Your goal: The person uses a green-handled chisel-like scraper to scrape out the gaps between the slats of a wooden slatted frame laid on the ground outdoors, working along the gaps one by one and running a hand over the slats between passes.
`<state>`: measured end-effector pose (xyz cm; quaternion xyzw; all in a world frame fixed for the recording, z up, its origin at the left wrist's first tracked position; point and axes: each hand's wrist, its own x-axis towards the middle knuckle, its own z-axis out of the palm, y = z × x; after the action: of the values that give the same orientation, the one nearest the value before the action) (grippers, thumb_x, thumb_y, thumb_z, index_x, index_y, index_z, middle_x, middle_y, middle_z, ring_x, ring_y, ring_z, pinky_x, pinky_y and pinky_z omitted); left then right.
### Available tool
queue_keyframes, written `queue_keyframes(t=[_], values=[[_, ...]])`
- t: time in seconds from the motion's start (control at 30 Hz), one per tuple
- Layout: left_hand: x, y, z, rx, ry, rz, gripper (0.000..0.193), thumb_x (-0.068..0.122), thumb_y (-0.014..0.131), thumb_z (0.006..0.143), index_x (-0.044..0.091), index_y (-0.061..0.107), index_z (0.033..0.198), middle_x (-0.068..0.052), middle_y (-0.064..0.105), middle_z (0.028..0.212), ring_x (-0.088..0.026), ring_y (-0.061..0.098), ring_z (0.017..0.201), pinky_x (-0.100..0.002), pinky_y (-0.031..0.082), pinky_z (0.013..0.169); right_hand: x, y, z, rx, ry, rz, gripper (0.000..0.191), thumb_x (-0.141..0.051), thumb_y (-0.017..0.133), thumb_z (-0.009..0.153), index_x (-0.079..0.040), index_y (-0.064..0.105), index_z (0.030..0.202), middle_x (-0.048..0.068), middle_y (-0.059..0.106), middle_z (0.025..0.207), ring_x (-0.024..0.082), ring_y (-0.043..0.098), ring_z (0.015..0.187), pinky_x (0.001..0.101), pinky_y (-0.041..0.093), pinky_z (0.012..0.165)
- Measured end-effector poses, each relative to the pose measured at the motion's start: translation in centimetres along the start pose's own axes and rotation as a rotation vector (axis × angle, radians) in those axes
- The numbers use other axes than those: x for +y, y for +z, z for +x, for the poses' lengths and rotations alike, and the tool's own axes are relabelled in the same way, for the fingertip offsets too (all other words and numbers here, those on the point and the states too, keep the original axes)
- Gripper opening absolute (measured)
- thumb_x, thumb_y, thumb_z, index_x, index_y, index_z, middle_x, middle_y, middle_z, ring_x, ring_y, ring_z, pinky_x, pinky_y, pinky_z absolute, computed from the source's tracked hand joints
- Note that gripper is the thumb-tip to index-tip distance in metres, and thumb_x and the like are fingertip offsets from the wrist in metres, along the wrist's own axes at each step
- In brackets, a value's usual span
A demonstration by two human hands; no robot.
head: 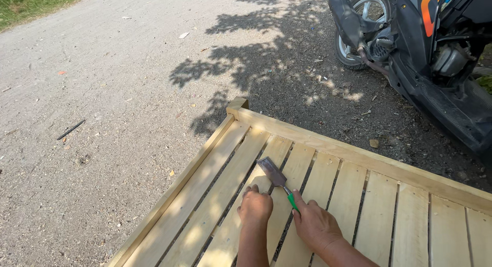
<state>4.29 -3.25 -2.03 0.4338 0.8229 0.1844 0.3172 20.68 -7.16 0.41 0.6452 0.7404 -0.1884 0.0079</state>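
Observation:
A pale wooden slatted frame (205, 195) lies on the ground, its raised rim running along the far side. A flat metal scraper (272, 173) with a green handle rests blade-down on one slat. My right hand (313, 226) is closed around the green handle. Just left of it, my left hand (254, 208) is curled into a fist and presses on the same slat behind the blade.
A dark motor scooter (425, 52) is parked at the top right, close to the frame's far rim. Gravel road (102, 93) stretches left, with tree shadow and small debris. Grass edges the top left corner.

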Motion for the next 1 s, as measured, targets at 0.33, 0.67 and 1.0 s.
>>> queue_keyframes(t=[0.33, 0.67, 1.0], values=[[0.2, -0.4, -0.3, -0.027, -0.043, -0.037, 0.053, 0.031, 0.049, 0.099, 0.016, 0.048, 0.149, -0.004, 0.035, 0.165, -0.021, 0.035, 0.151, -0.055, 0.028, 0.12, -0.3, -0.9, -0.8, -0.089, 0.005, -0.014, 0.058, -0.037, 0.047, 0.103, -0.028, 0.031, 0.157, 0.01, 0.06, 0.1, 0.031, 0.069, 0.093, 0.045, 0.057, 0.089], [-0.1, 0.2, 0.2, -0.022, -0.045, -0.078, 0.051, 0.034, 0.05, 0.098, 0.014, 0.055, 0.144, -0.007, 0.04, 0.163, -0.024, 0.039, 0.15, -0.054, 0.029, 0.121, 0.4, -0.6, -1.3, -0.114, 0.017, -0.025, 0.059, -0.038, 0.048, 0.103, -0.03, 0.029, 0.158, 0.01, 0.061, 0.104, 0.029, 0.07, 0.096, 0.044, 0.058, 0.091], [0.2, 0.1, -0.4, 0.003, 0.02, -0.039, 0.053, 0.032, 0.054, 0.094, 0.009, 0.056, 0.142, -0.009, 0.041, 0.16, -0.025, 0.038, 0.149, -0.052, 0.032, 0.119, 0.5, -0.7, -1.3, -0.108, -0.014, -0.021, 0.06, -0.039, 0.047, 0.102, -0.03, 0.027, 0.159, 0.009, 0.061, 0.105, 0.03, 0.07, 0.096, 0.0429, 0.058, 0.093]])
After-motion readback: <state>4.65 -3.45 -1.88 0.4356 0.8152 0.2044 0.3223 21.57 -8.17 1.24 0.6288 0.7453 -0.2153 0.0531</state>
